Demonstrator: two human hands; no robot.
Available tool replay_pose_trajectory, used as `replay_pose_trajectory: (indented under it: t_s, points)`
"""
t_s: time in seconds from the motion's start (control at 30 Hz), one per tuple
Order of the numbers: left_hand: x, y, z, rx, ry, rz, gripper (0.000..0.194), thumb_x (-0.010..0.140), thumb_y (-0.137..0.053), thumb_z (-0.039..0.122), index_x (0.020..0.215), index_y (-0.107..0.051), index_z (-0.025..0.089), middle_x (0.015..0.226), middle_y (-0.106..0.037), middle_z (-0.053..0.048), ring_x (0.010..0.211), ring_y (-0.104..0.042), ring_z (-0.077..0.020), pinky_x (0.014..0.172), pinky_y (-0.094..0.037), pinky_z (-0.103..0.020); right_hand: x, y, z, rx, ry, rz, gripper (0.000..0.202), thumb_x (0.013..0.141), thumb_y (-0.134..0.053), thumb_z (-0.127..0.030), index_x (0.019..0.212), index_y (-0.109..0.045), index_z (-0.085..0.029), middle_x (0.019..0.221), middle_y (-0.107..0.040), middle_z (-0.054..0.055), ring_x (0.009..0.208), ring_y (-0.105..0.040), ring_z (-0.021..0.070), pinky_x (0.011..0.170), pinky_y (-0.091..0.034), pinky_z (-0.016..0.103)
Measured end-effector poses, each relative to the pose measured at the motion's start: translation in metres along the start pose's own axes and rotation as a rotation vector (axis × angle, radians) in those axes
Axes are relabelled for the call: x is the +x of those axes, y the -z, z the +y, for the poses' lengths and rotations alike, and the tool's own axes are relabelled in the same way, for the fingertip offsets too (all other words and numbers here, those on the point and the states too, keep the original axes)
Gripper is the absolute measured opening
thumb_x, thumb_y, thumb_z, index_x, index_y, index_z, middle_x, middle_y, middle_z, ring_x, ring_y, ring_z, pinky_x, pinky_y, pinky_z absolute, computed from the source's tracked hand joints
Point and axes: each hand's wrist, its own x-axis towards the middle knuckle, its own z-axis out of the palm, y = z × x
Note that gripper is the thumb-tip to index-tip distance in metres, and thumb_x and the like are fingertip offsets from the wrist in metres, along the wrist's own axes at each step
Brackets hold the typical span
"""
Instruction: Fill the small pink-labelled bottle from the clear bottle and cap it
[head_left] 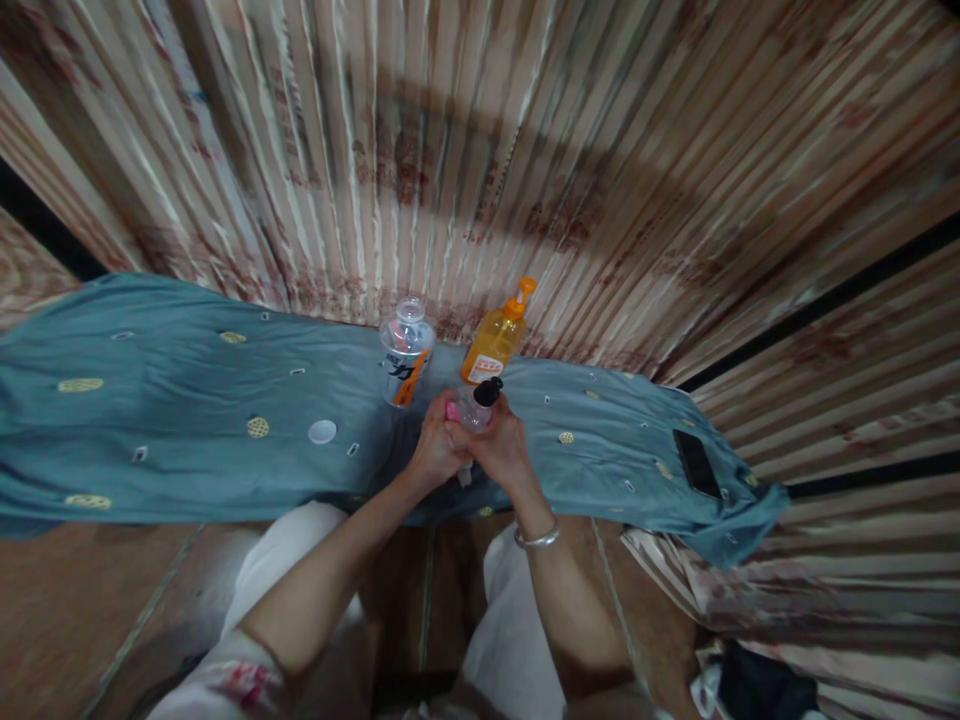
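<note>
Both hands are closed around a small clear pump bottle [472, 408] with a black pump top and a bit of pink on its side. My left hand [439, 445] wraps its left side, while my right hand [501, 440] grips it from the right, close below the pump. Something pale, perhaps paper or cloth, pokes out beneath the fingers. Just behind stands an orange pump bottle [495, 342] with a white label. To its left is an uncapped clear plastic bottle [407, 355] with an orange and black label.
A blue-green patterned cloth [187, 400] covers the narrow table. On it lie a white round disc [322, 432], perhaps a cap, and a dark phone [697, 463] at the right. A pleated curtain [450, 150] hangs behind, and dark bars [825, 300] cross at the right.
</note>
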Motion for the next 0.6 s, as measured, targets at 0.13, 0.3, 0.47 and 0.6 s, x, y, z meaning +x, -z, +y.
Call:
replay_pose_trajectory:
  t_s: [0.13, 0.3, 0.47, 0.6]
  points:
    - [0.002, 0.012, 0.012, -0.036, -0.023, -0.022, 0.104, 0.059, -0.087, 0.034, 0.149, -0.037, 0.017, 0.148, -0.052, -0.019, 0.139, -0.052, -0.0377, 0.118, -0.041, -0.057, 0.015, 0.021, -0.002, 0.021, 0.092, -0.076, 0.055, 0.07, -0.078, -0.044, 0.117, -0.059, -0.02, 0.104, -0.076, 0.009, 0.093, -0.072, 0.026, 0.082, -0.055, 0.039]
    - [0.011, 0.014, 0.023, -0.19, 0.075, -0.07, 0.111, 0.062, -0.088, 0.034, 0.157, -0.032, 0.022, 0.159, -0.045, -0.016, 0.149, -0.043, -0.032, 0.124, -0.034, -0.049, 0.036, 0.052, -0.005, 0.044, 0.219, -0.157, 0.054, 0.07, -0.079, -0.045, 0.116, -0.064, -0.021, 0.103, -0.076, 0.006, 0.091, -0.07, 0.0248, 0.079, -0.054, 0.037]
    - [0.02, 0.006, 0.012, -0.383, 0.299, -0.025, 0.096, 0.07, -0.082, 0.026, 0.155, -0.039, 0.026, 0.162, -0.044, -0.013, 0.151, -0.041, -0.0298, 0.123, -0.036, -0.046, 0.054, 0.069, 0.002, 0.059, 0.281, -0.135, 0.053, 0.07, -0.079, -0.045, 0.115, -0.064, -0.02, 0.103, -0.076, 0.006, 0.09, -0.069, 0.0233, 0.081, -0.053, 0.036]
    - [0.022, 0.004, 0.001, -0.361, 0.369, 0.014, 0.084, 0.076, -0.074, 0.019, 0.153, -0.042, 0.027, 0.162, -0.046, -0.01, 0.15, -0.042, -0.0283, 0.123, -0.036, -0.048, 0.068, 0.066, 0.016, 0.068, 0.287, -0.118, 0.055, 0.071, -0.078, -0.046, 0.115, -0.063, -0.017, 0.105, -0.075, 0.007, 0.089, -0.069, 0.0222, 0.081, -0.053, 0.035]
